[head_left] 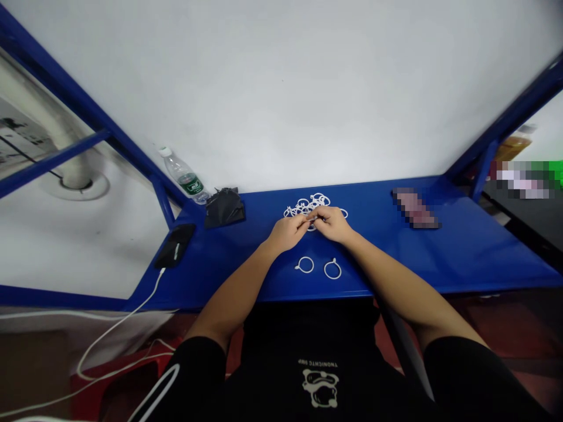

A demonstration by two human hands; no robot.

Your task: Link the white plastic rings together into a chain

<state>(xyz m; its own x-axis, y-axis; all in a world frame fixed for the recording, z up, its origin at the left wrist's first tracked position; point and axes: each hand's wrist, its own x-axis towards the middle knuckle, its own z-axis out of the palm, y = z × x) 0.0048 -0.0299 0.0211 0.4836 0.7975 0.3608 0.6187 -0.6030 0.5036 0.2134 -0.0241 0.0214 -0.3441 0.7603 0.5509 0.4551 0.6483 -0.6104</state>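
My left hand (287,232) and my right hand (335,225) meet fingertip to fingertip at the near side of a pile of white curtain rings (319,200). Both are closed, with a white ring pinched between them that the fingers mostly hide. Each ring in the pile is thin and round with a small eyelet on its edge. Closer to my body, two single rings lie apart on the blue table: one ring (306,265) below my left hand with its eyelet to the left, and another ring (333,269) beside my right forearm with its eyelet upward.
The blue table (264,281) backs onto a white wall. At its left stand a plastic bottle (187,180), a crumpled black bag (224,207) and a black phone (175,246) with a white cable. A blurred-out flat object (416,208) lies at the right. Blue frame posts flank both sides.
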